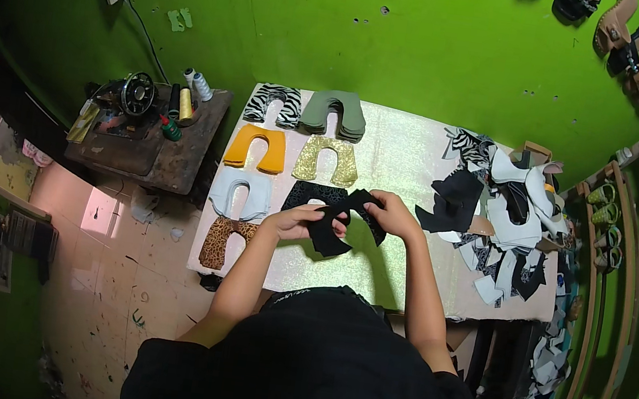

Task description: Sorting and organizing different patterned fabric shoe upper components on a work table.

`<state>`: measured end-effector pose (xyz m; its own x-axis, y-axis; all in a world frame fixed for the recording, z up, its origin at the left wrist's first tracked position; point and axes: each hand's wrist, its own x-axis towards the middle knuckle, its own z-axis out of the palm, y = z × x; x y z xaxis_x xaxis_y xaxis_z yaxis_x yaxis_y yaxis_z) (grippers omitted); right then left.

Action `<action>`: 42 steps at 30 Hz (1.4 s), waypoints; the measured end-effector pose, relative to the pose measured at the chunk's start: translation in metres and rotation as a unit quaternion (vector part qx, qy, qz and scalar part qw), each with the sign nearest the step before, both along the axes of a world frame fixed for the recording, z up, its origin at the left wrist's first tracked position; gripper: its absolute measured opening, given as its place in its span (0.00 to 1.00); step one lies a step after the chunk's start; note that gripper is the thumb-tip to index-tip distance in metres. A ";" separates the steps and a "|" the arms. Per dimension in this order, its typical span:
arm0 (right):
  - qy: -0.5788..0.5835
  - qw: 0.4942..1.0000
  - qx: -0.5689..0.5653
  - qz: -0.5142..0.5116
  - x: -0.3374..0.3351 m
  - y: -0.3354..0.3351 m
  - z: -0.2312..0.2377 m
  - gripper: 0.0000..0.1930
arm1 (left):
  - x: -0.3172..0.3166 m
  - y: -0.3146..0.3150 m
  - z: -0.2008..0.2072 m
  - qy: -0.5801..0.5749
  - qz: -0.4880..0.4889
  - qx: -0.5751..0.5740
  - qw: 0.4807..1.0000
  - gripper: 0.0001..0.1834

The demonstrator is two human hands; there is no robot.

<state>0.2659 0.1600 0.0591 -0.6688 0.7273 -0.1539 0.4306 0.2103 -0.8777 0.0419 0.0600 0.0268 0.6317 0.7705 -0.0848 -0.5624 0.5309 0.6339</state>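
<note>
Between my two hands is a black U-shaped cut piece (327, 236), held above the near middle of the table. My left hand (295, 222) grips its left leg, some fingers behind the material. My right hand (392, 215) pinches the upper right part of its curve. Just beyond lies a dark patterned stack (301, 195) of similar shape, partly covered by the held piece. Further U-shaped stacks lie in rows: zebra-striped (290, 102), grey-green (348, 119), orange (238, 147), glittery gold (308, 159), white (224, 197) and leopard-print (215, 244), the last partly behind my left forearm.
A pale glittery sheet (408, 142) covers much of the table. Heaped loose offcuts (514, 221) and a larger black piece (452, 201) lie at its right. At the left, a sewing machine (127, 97) and thread cones (200, 87) stand on a wooden table. Sandals (608, 213) hang at right.
</note>
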 end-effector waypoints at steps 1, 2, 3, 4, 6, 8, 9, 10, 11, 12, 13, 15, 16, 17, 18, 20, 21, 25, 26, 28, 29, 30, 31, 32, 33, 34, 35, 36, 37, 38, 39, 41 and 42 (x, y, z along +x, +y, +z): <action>0.019 1.000 -0.004 -0.011 -0.003 0.001 -0.005 0.09 | -0.004 -0.002 -0.007 -0.068 0.010 -0.029 0.997 0.27; 0.019 1.000 -0.005 -0.009 -0.007 0.002 -0.010 0.09 | -0.007 -0.006 -0.013 -0.069 0.012 -0.030 0.997 0.27; 0.021 0.999 -0.013 -0.043 -0.013 0.002 -0.016 0.09 | -0.009 -0.011 -0.017 -0.046 0.046 -0.057 0.996 0.25; 0.022 0.996 -0.019 -0.079 -0.016 0.003 -0.022 0.09 | -0.011 -0.014 -0.020 -0.023 0.079 -0.083 0.993 0.24; 0.032 0.995 -0.011 -0.093 -0.024 0.005 -0.040 0.10 | -0.017 -0.015 -0.029 0.049 0.093 -0.084 0.991 0.21; -0.038 0.988 0.021 -0.146 -0.036 -0.001 -0.048 0.11 | -0.021 -0.016 -0.034 0.239 0.165 -0.115 0.950 0.16; -0.063 0.985 0.038 -0.158 -0.042 -0.005 -0.054 0.11 | -0.023 -0.014 -0.037 0.317 0.196 -0.145 0.917 0.12; -0.076 0.981 0.032 -0.173 -0.046 -0.005 -0.065 0.11 | -0.024 -0.009 -0.038 0.385 0.218 -0.144 0.885 0.11; -0.090 0.978 0.029 -0.186 -0.049 -0.004 -0.076 0.11 | -0.026 -0.006 -0.039 0.424 0.240 -0.130 0.864 0.12; -0.104 0.975 0.025 -0.195 -0.055 -0.005 -0.079 0.11 | -0.028 -0.004 -0.036 0.461 0.263 -0.118 0.839 0.12; -0.104 0.975 0.024 -0.195 -0.059 -0.005 -0.081 0.11 | -0.030 -0.001 -0.039 0.460 0.263 -0.119 0.839 0.12; -0.144 0.963 0.006 -0.228 -0.064 -0.005 -0.084 0.12 | -0.034 0.006 -0.048 0.485 0.295 -0.081 0.820 0.14; -0.145 0.963 0.006 -0.228 -0.066 -0.006 -0.089 0.12 | -0.036 0.009 -0.052 0.484 0.294 -0.082 0.820 0.14; -0.137 0.957 0.034 -0.253 -0.067 -0.007 -0.095 0.12 | -0.037 0.012 -0.056 0.515 0.300 -0.079 0.799 0.14; -0.130 0.950 0.062 -0.277 -0.068 -0.008 -0.100 0.12 | -0.040 0.015 -0.065 0.546 0.305 -0.075 0.777 0.15; -0.138 0.949 0.075 -0.274 -0.074 -0.015 -0.101 0.12 | -0.051 0.013 -0.095 0.594 0.337 -0.039 0.729 0.16; -0.148 0.945 0.085 -0.280 -0.074 -0.017 -0.100 0.12 | -0.050 0.013 -0.096 0.633 0.332 -0.020 0.699 0.15; -0.159 0.941 0.076 -0.288 -0.072 -0.020 -0.095 0.12 | -0.043 0.013 -0.088 0.687 0.325 -0.018 0.650 0.14; -0.145 0.942 0.081 -0.293 -0.071 -0.020 -0.094 0.12 | -0.043 0.013 -0.086 0.686 0.324 -0.017 0.651 0.14; -0.130 0.943 0.086 -0.295 -0.073 -0.023 -0.089 0.12 | -0.044 0.012 -0.081 0.687 0.327 -0.031 0.648 0.14; -0.149 0.942 0.085 -0.289 -0.073 -0.024 -0.086 0.12 | -0.044 0.010 -0.079 0.687 0.328 -0.032 0.647 0.14; -0.167 0.940 0.084 -0.285 -0.073 -0.024 -0.084 0.13 | -0.044 0.010 -0.076 0.696 0.323 -0.023 0.640 0.14; -0.167 0.940 0.084 -0.284 -0.073 -0.026 -0.082 0.13 | -0.043 0.009 -0.074 0.705 0.318 -0.013 0.633 0.14; -0.182 0.939 0.101 -0.275 -0.073 -0.028 -0.080 0.13 | -0.041 0.008 -0.071 0.706 0.319 -0.013 0.633 0.14; -0.197 0.936 0.118 -0.266 -0.072 -0.029 -0.080 0.14 | -0.036 0.006 -0.067 0.741 0.330 0.017 0.584 0.14; -0.196 0.936 0.118 -0.268 -0.071 -0.032 -0.081 0.14 | -0.031 0.005 -0.064 0.773 0.341 0.048 0.532 0.14; -0.179 0.929 0.181 -0.268 -0.071 -0.035 -0.081 0.15 | -0.026 0.003 -0.060 0.774 0.340 0.050 0.532 0.14; -0.161 0.919 0.243 -0.267 -0.070 -0.038 -0.082 0.16 | -0.019 0.000 -0.050 0.792 0.347 0.087 0.495 0.14; -0.161 0.918 0.243 -0.268 -0.067 -0.041 -0.083 0.16 | -0.013 -0.002 -0.045 0.807 0.353 0.125 0.456 0.14; -0.152 0.929 0.268 -0.206 -0.064 -0.043 -0.084 0.17 | -0.008 -0.002 -0.046 0.807 0.353 0.126 0.457 0.14; -0.142 0.935 0.292 -0.142 -0.063 -0.046 -0.084 0.18 | -0.005 -0.005 -0.046 0.795 0.344 0.186 0.463 0.14; -0.140 0.932 0.310 -0.122 -0.059 -0.056 -0.090 0.19 | 0.002 -0.007 -0.053 0.787 0.305 0.239 0.480 0.15; -0.138 0.929 0.328 -0.102 -0.058 -0.059 -0.089 0.20 | 0.003 -0.008 -0.059 0.787 0.306 0.238 0.480 0.15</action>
<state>0.2077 0.1006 -0.0302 -0.5079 0.8320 0.2230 0.7094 0.5509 -0.4397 0.0453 0.0518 -0.0323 -0.2825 0.9398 0.1923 0.8544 0.1554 0.4958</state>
